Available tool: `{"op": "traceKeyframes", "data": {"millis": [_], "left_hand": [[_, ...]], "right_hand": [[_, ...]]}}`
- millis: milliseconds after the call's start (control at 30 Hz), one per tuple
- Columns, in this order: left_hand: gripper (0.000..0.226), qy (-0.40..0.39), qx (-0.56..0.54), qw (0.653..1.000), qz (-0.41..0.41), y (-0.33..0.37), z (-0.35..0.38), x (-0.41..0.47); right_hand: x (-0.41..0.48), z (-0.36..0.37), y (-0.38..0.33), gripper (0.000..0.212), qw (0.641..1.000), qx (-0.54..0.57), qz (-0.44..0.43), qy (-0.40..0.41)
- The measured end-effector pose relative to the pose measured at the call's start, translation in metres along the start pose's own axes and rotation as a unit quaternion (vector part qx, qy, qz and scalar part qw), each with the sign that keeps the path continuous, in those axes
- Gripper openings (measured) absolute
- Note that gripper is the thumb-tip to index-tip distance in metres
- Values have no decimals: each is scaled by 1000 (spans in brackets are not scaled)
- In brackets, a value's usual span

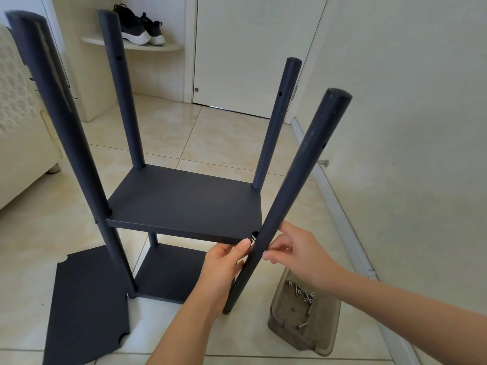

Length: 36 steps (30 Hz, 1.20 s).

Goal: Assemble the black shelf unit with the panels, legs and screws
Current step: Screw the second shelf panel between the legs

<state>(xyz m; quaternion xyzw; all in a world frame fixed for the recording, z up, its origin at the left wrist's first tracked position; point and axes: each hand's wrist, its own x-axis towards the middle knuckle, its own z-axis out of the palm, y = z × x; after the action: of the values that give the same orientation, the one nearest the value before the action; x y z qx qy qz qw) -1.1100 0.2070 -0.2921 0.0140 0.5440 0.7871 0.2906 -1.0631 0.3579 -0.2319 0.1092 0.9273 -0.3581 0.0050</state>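
Leg [297,180], tilted off the near right corner of the middle panel [184,201], is gripped by the left hand [224,262]; the right hand [295,248] pinches its side; it should stand upright in the notch [254,235] before screwing

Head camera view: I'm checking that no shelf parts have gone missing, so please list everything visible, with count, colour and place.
mounted panels: two, black, one above the other
fixed legs: three, black, upright through the mounted panels
tilted leg: one, black, at the near right corner
spare panel: one, black, flat on floor, left
tray: one, translucent grey, floor, right
screws: several, silver, in tray
shoes: two, black with white soles, wall shelf behind
left hand: one, grips tilted leg
right hand: one, pinches tilted leg
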Motion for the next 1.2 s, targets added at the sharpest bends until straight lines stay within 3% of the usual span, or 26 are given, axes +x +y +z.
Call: {"op": "traceKeyframes", "data": {"millis": [267, 833, 1000, 1133, 1200], "left_hand": [[21, 3, 3, 1000, -4, 2, -1, 0], [18, 15, -16, 1000, 0, 5, 3, -5], [16, 35, -12, 999, 7, 10, 6, -8], [12, 34, 3, 999, 8, 11, 5, -12], [16, 35, 15, 999, 10, 11, 3, -12]], "right_hand": [[4, 0, -5, 48, 1000, -1, 1, -6], [6, 3, -3, 36, 998, -54, -14, 10], [11, 1, -9, 65, 998, -48, -21, 25], [15, 0, -10, 52, 997, -71, -35, 16], [17, 2, -8, 55, 997, -69, -38, -15]]}}
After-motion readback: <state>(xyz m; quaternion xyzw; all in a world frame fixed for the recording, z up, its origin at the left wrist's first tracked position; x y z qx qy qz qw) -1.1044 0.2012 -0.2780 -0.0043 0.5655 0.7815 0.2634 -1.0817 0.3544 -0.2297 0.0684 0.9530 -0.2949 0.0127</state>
